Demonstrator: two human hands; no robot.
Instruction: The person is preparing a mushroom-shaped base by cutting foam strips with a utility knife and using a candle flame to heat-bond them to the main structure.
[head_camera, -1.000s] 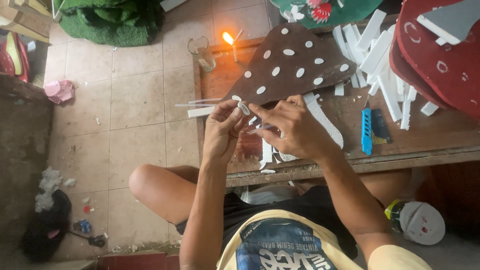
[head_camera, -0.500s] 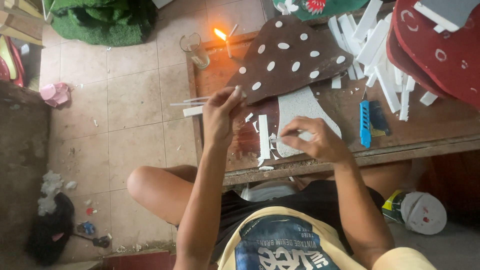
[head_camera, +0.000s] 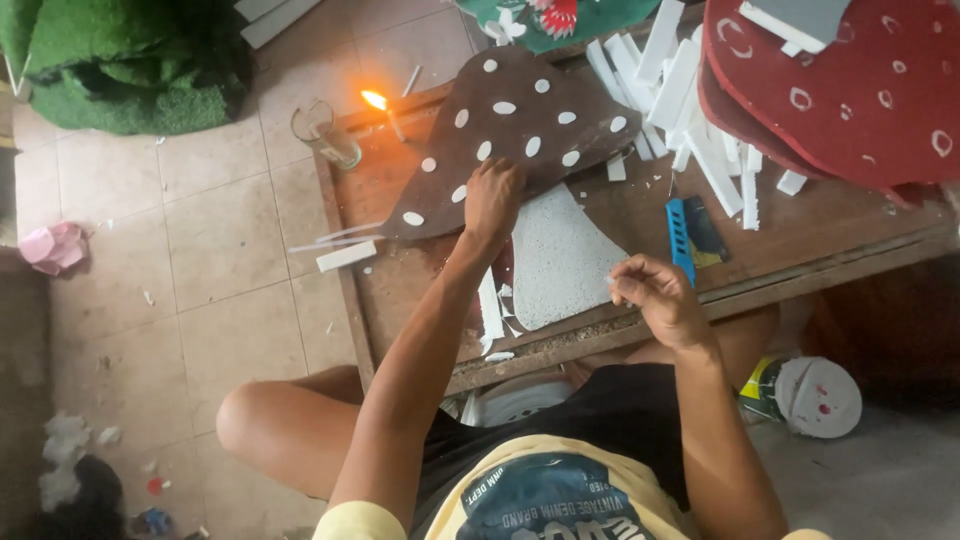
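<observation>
Your left hand (head_camera: 494, 195) is now pressing flat, fingers released, on the brown cap (head_camera: 515, 125) on the bench (head_camera: 600, 330); your right hand (head_camera: 655, 300), having left the white foam (head_camera: 555, 255), is pinching something small.

One candle (head_camera: 378, 103), one glass (head_camera: 325, 134), two hands (head_camera: 492, 195).

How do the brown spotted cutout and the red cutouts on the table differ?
The brown cutout has solid white spots; the red cutouts have white ring outlines. The brown one lies single under the left hand; the red ones are stacked, untouched, at the table's far right. Both look like flat mushroom-cap shapes.
</observation>
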